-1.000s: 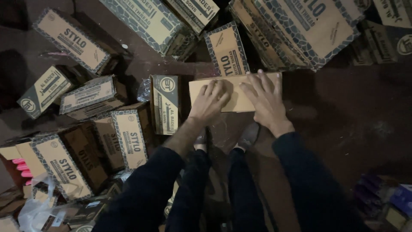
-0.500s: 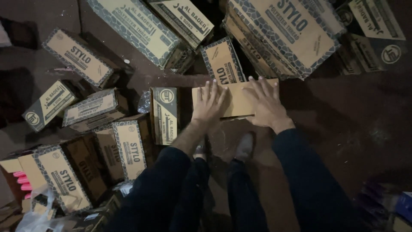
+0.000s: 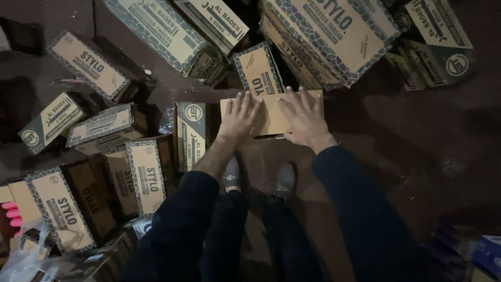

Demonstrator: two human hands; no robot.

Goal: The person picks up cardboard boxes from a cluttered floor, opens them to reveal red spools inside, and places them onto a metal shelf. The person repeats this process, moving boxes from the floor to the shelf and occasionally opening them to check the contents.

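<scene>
dark navy long sleeves, left sleeve pushed up the forearm, dark trousers, grey slip-on shoes (image 3: 284,179)

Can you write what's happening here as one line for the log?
left hand flat on plain cardboard box | right hand flat on it | printed cartons around

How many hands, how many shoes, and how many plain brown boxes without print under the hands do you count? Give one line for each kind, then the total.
Hands: 2, left hand and right hand
Shoes: 2
Plain brown box: 1
Total: 5
</scene>
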